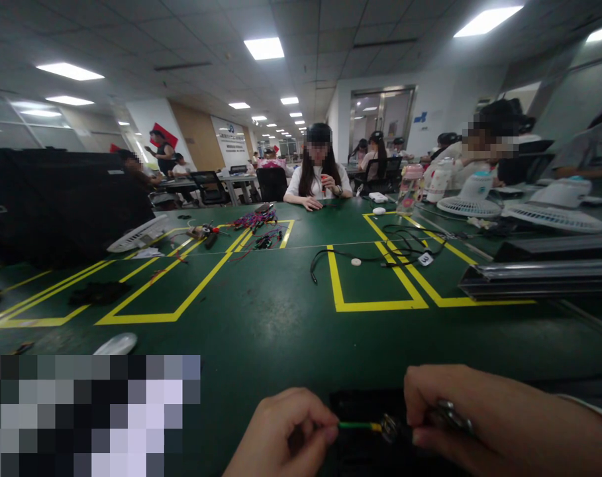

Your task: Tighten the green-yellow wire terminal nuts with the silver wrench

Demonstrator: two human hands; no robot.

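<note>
Left hand: left hand (285, 434), bottom centre of the frame, fingers curled together, thumb and forefinger pinched on the near end of a thin green wire (359, 425).
Right hand: right hand (472, 417), bottom right, fingers closed round a small metal tool (447, 414); its tip meets the wire's yellow end.
Wire position: level between the two hands, just above a dark tray (365, 401) at the bottom edge; what the tray holds, cannot tell.
Table: green table (271, 318) with yellow tape boxes across the middle of the frame.
Centre right: black cable (375, 255) looped over one tape box, a small white disc (355, 262) beside it.
Centre left: heap of coloured leads (258, 222) at the far side of another box.
Lower left: pale oval object (116, 344) lying on the table, above a blurred patch.
Right edge: white fans (472, 199), and a long metal rail (539, 278) below them.
Far side, upper centre: a seated person (318, 179), hands resting on the table.
</note>
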